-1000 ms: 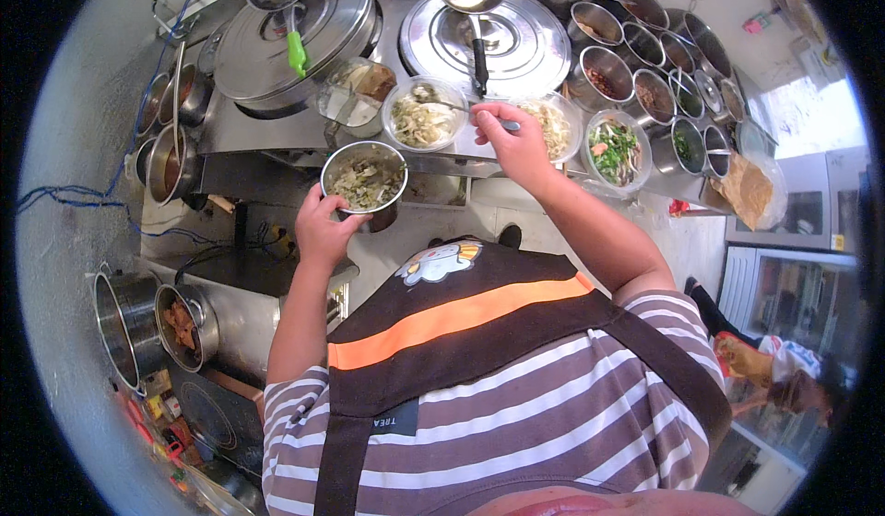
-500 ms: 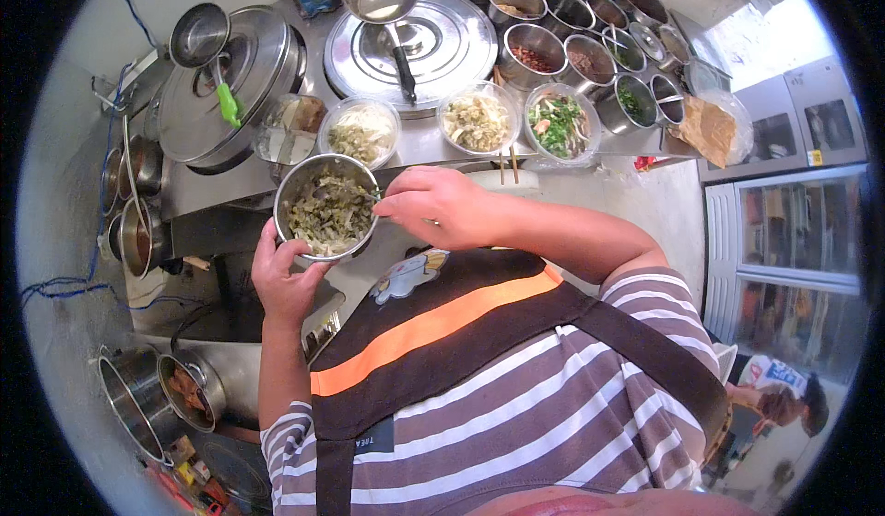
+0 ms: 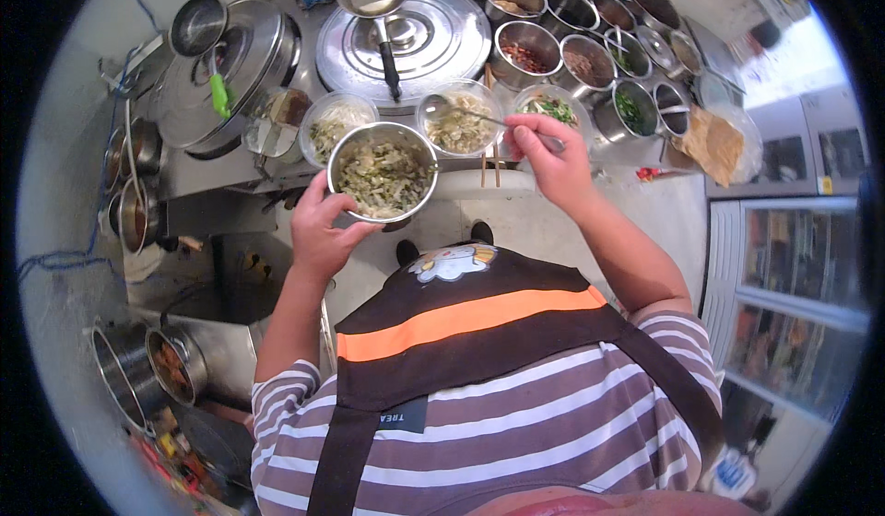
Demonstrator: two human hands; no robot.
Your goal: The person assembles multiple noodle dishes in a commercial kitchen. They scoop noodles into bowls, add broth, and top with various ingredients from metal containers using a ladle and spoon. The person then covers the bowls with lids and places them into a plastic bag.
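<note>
My left hand [image 3: 324, 226] grips a steel pot [image 3: 431, 195] by its near left side, in front of the counter. Chopped greenish pickled vegetables [image 3: 383, 177] fill much of it. In my right hand [image 3: 553, 161] is a metal spoon [image 3: 498, 123], its bowl over the middle clear plastic bowl [image 3: 431, 140], which holds pale noodles topped with chopped vegetables. The left plastic bowl [image 3: 309, 120] has white noodles and vegetables and is partly covered by the pot. A third plastic bowl [image 3: 544, 92], with chopped greens, is partly hidden behind my right hand.
Two large lidded pots [image 3: 327, 55] stand behind the bowls, with ladles on the lids. Several steel containers [image 3: 527, 48] of toppings crowd the right of the counter. Chopsticks [image 3: 490, 168] jut from its front edge. A brown paper bag [image 3: 719, 138] lies at the right end.
The pot has moved right, overlapping the left plastic bowl. My right hand has left the pot's rim and moved right, now holding the spoon over the middle bowl. My view has shifted slightly.
</note>
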